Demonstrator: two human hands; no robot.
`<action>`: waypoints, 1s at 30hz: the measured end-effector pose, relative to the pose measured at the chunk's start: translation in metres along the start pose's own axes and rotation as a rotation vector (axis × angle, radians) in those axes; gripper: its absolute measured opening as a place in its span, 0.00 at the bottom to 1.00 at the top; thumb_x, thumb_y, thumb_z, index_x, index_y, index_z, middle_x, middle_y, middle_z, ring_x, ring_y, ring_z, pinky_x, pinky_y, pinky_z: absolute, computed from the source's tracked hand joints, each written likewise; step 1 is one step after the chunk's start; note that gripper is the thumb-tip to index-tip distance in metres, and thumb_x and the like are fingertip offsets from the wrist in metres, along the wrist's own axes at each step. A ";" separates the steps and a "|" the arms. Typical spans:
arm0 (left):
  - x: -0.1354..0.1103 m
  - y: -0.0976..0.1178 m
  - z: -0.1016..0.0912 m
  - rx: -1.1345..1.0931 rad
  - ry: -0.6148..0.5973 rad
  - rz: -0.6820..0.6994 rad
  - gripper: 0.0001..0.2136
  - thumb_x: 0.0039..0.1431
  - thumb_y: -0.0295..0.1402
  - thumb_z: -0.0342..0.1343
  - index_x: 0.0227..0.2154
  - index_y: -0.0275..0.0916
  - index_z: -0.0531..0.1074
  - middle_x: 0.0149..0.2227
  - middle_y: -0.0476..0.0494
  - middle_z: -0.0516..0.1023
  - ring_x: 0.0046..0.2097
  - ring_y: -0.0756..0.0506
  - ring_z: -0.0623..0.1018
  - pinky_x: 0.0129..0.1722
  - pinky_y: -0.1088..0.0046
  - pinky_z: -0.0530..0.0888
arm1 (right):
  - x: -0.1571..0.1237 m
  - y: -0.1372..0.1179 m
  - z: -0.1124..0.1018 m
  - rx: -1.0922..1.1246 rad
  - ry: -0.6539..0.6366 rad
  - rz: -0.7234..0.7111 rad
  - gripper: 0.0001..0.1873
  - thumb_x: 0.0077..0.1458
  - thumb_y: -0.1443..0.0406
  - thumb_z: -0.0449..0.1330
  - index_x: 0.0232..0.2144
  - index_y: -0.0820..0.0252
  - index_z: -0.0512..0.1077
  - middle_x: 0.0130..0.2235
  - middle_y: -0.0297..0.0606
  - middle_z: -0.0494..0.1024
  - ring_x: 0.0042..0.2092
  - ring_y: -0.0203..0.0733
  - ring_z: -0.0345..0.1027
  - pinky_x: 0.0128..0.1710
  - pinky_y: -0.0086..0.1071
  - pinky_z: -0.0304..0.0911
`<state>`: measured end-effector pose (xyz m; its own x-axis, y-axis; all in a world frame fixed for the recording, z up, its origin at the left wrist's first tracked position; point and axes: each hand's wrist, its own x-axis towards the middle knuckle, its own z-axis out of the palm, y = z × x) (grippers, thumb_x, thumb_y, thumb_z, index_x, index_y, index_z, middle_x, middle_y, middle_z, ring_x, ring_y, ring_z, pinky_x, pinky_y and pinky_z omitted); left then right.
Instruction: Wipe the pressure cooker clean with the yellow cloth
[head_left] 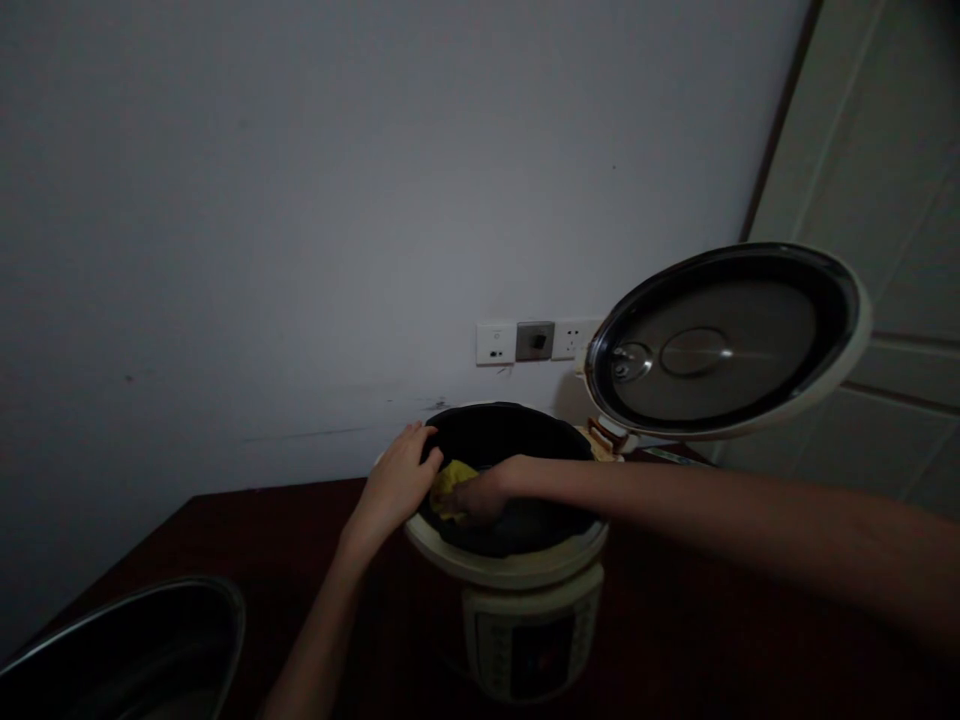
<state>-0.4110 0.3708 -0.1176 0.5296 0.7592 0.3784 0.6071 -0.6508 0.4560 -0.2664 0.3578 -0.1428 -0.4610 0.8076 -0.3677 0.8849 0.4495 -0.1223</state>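
Observation:
A cream electric pressure cooker (pixel 502 575) stands on the table, its round lid (pixel 720 355) swung up on the hinge at the right. Inside is the dark inner pot (pixel 517 425). My right hand (pixel 484 497) reaches down into the pot, its fingers pressing a yellow cloth (pixel 452 478) against the left inner wall. The fingertips are partly hidden by the cloth and shadow. At the left, my left hand (pixel 403 475) grips the cooker's rim, with the thumb near the cloth.
At the lower left is a large metal basin (pixel 238 610), partly out of view. The dark red table (pixel 300 510) meets a pale wall with sockets (pixel 536 342) behind the cooker. A light panelled door (pixel 862 200) stands at the right. The room is dim.

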 end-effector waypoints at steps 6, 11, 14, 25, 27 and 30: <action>-0.001 -0.002 -0.001 -0.013 -0.015 0.002 0.21 0.60 0.33 0.42 0.53 0.30 0.65 0.58 0.33 0.67 0.60 0.41 0.65 0.60 0.64 0.59 | -0.001 0.007 -0.011 -0.075 -0.106 0.115 0.20 0.52 0.71 0.57 0.49 0.69 0.68 0.45 0.48 0.75 0.43 0.47 0.71 0.39 0.34 0.63; -0.003 -0.004 0.000 -0.010 0.005 -0.008 0.21 0.60 0.33 0.42 0.53 0.31 0.66 0.58 0.35 0.67 0.60 0.42 0.66 0.61 0.65 0.59 | -0.009 0.016 -0.016 -0.103 -0.127 0.188 0.18 0.55 0.70 0.54 0.48 0.72 0.69 0.45 0.51 0.74 0.43 0.49 0.70 0.38 0.35 0.63; -0.003 -0.004 -0.001 -0.011 0.014 -0.009 0.21 0.60 0.33 0.42 0.54 0.31 0.66 0.58 0.35 0.67 0.60 0.42 0.65 0.61 0.65 0.58 | -0.017 0.023 -0.019 -0.101 -0.159 0.219 0.17 0.56 0.68 0.53 0.46 0.72 0.70 0.43 0.50 0.75 0.40 0.47 0.70 0.35 0.34 0.62; -0.004 -0.001 -0.002 0.001 0.016 -0.025 0.21 0.60 0.31 0.43 0.54 0.31 0.66 0.58 0.36 0.67 0.60 0.42 0.66 0.60 0.65 0.60 | -0.055 0.035 -0.022 -0.050 -0.274 0.366 0.15 0.56 0.62 0.56 0.34 0.71 0.75 0.29 0.39 0.74 0.30 0.41 0.68 0.31 0.34 0.62; -0.003 -0.001 -0.002 -0.004 0.005 -0.032 0.21 0.60 0.32 0.42 0.54 0.31 0.66 0.59 0.35 0.67 0.60 0.41 0.66 0.60 0.64 0.59 | -0.066 0.030 -0.022 -0.028 -0.285 0.376 0.17 0.55 0.59 0.57 0.34 0.70 0.75 0.28 0.38 0.73 0.30 0.41 0.68 0.31 0.34 0.62; -0.002 -0.002 -0.002 -0.009 0.005 -0.027 0.21 0.60 0.32 0.42 0.54 0.31 0.67 0.59 0.36 0.67 0.61 0.41 0.65 0.60 0.64 0.59 | -0.081 0.021 -0.022 0.023 -0.315 0.374 0.17 0.54 0.58 0.58 0.35 0.68 0.75 0.27 0.35 0.73 0.30 0.40 0.68 0.31 0.33 0.63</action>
<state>-0.4145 0.3704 -0.1176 0.5096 0.7767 0.3701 0.6161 -0.6297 0.4732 -0.2116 0.3104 -0.0957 -0.0718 0.7557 -0.6510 0.9889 0.1392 0.0525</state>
